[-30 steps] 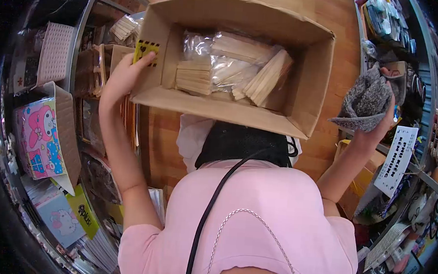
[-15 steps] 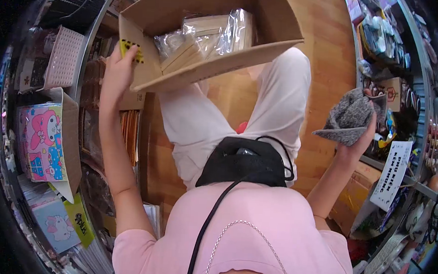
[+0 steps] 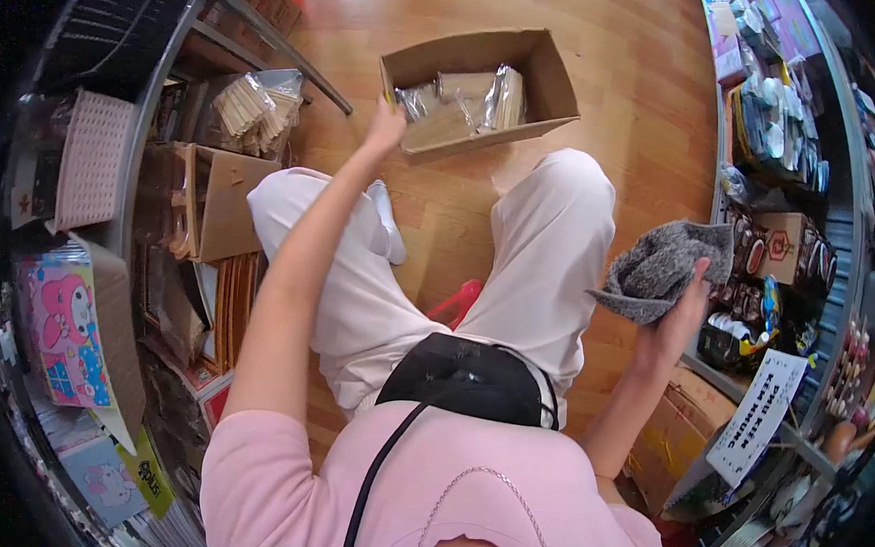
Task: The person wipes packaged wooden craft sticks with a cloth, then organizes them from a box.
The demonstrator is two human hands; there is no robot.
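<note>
My left hand [image 3: 386,127] reaches forward and grips the left end of an open cardboard box [image 3: 486,143], which shows against the floor just beyond my knees. Inside the box lie clear plastic packets of flat wooden sticks [image 3: 466,87]. Off to my right, my right hand [image 3: 680,310] is closed on a crumpled grey cloth [image 3: 664,265], thumb on top and the other fingers hidden under it.
Shelves line both sides of a wood floor [image 3: 630,75]. To the left, bagged wooden sticks [image 3: 257,112] lie above a cardboard carton [image 3: 224,195] and upright frames [image 3: 230,306]. Packaged goods and a printed white sign [image 3: 757,416] are on the right. A red object [image 3: 456,303] lies between my legs.
The box has moved forward, away from my body and down toward the floor, with my left hand still at its left end. The right hand and cloth have shifted slightly left and nearer.
</note>
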